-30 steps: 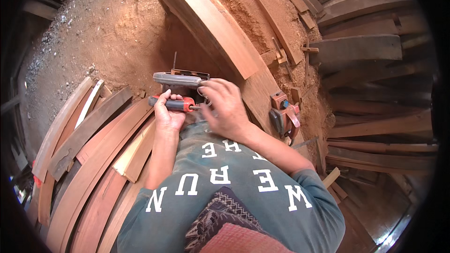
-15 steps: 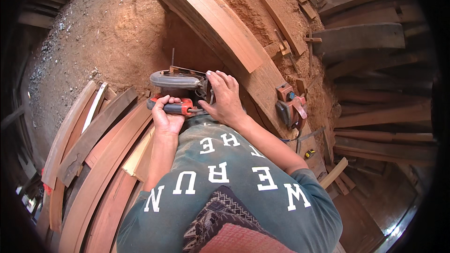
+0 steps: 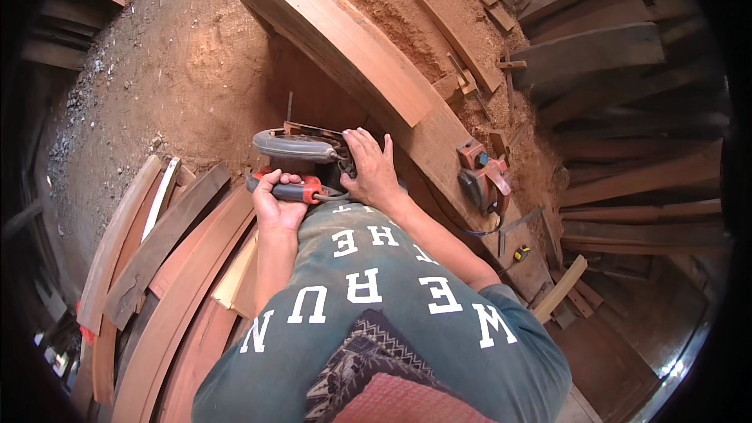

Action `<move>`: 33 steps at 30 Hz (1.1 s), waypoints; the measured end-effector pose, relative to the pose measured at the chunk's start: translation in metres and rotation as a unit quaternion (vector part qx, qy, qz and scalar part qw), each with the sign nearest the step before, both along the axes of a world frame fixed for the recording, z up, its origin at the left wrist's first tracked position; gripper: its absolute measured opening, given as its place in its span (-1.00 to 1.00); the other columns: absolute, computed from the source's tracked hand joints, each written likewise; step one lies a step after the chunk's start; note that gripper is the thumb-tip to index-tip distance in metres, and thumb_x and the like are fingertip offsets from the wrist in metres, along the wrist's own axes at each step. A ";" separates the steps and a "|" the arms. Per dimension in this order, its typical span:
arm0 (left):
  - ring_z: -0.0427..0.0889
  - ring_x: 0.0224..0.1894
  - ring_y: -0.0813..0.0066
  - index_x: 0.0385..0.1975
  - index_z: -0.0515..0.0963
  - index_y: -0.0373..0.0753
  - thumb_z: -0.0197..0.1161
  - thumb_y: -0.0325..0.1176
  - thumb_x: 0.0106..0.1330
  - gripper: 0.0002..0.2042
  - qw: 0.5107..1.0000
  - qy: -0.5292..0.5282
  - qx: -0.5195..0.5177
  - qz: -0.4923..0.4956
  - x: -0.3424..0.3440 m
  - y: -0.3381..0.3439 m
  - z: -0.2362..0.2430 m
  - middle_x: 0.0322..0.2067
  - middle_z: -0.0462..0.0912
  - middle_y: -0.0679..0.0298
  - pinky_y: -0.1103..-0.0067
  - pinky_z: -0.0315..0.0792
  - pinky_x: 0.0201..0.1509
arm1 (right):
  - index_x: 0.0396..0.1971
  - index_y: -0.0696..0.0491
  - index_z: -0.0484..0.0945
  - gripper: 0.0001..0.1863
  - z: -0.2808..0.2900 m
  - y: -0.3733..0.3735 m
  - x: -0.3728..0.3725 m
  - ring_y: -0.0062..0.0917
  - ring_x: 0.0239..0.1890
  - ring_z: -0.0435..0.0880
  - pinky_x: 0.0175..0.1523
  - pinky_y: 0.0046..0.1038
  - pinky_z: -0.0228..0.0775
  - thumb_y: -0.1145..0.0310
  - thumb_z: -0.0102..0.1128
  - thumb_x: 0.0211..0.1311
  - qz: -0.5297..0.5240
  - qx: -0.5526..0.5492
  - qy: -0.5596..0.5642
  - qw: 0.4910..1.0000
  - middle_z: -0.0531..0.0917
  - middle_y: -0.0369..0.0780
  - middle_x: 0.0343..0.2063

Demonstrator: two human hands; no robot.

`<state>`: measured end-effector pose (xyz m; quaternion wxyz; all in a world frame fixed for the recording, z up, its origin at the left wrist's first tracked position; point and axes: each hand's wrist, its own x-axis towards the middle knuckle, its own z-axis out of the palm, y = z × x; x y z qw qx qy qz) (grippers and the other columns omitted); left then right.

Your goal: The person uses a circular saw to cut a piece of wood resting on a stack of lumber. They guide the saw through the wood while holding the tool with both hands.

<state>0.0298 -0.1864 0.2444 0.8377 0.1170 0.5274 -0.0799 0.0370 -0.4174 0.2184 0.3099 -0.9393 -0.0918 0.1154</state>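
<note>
A circular saw (image 3: pixel 298 146) with a curved grey guard and a flat base plate is held just in front of my body. My left hand (image 3: pixel 276 202) is closed round a red-and-black handle (image 3: pixel 291 189) that appears to be part of the saw. My right hand (image 3: pixel 373 168) grips the saw at its right side, fingers over the plate edge and thumb lower down. The right hand hides part of the saw body, so how the two parts join cannot be seen.
A thick timber (image 3: pixel 352 47) lies on a long plank (image 3: pixel 439 137). On that plank rests a red-and-black power tool (image 3: pixel 482 176), near a small tape measure (image 3: pixel 522 252). Curved boards (image 3: pixel 184 270) lie at the left; stacked boards (image 3: pixel 603 55) stand right. Sawdust (image 3: pixel 188 55) covers the ground.
My right hand's fingers have shifted slightly on the saw, the index finger now standing more apart. The left hand keeps its grip; the whole view has tilted slightly.
</note>
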 end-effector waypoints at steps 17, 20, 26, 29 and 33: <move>0.51 0.43 0.17 0.39 0.44 -0.15 -0.08 0.20 0.68 -0.41 0.968 -0.199 0.070 -0.137 0.004 -0.011 0.030 0.36 0.55 0.14 0.11 0.37 0.53 | 0.12 0.24 0.64 -0.40 0.049 0.118 0.059 0.12 0.06 0.75 0.15 0.00 0.58 0.05 0.39 0.27 0.011 0.185 0.218 0.958 0.77 0.18 -0.06; 0.53 0.39 0.18 0.39 0.44 -0.12 -0.10 0.21 0.68 -0.42 0.960 -0.217 0.086 -0.158 -0.004 -0.015 0.033 0.34 0.56 0.14 0.14 0.42 0.47 | 0.09 0.26 0.64 -0.34 0.037 0.124 0.062 0.10 0.05 0.77 0.14 -0.03 0.59 -0.02 0.43 0.23 -0.016 0.148 0.282 0.948 0.77 0.20 -0.07; 0.60 0.25 0.19 0.51 0.25 -0.24 0.23 -0.17 0.58 -0.40 0.901 -0.267 0.116 -0.321 -0.041 -0.013 0.042 0.29 0.52 0.12 0.22 0.48 0.38 | 0.05 0.27 0.68 -0.40 0.051 0.095 0.058 0.07 0.08 0.76 0.19 -0.06 0.56 0.06 0.43 0.21 0.026 0.152 0.372 0.915 0.76 0.21 -0.03; 0.63 0.34 0.29 0.59 0.19 -0.37 0.36 -0.48 0.46 -0.26 0.718 -0.264 0.178 -0.619 -0.020 0.029 0.098 0.28 0.64 -0.01 0.35 0.52 0.38 | 0.08 0.20 0.69 -0.46 0.078 0.055 0.037 0.04 0.06 0.77 0.20 -0.08 0.55 0.09 0.41 0.27 0.007 0.219 0.317 0.923 0.77 0.17 -0.03; 0.74 -0.02 0.53 0.27 0.59 -0.40 0.25 -0.33 0.58 -0.62 0.805 -0.266 0.330 -0.416 -0.011 0.067 0.087 -0.14 0.83 0.17 0.48 0.58 0.20 | 0.08 0.11 0.70 -0.53 0.135 0.009 0.023 0.05 0.03 0.78 0.16 -0.08 0.57 0.17 0.46 0.27 -0.002 0.210 0.291 0.933 0.80 0.13 -0.10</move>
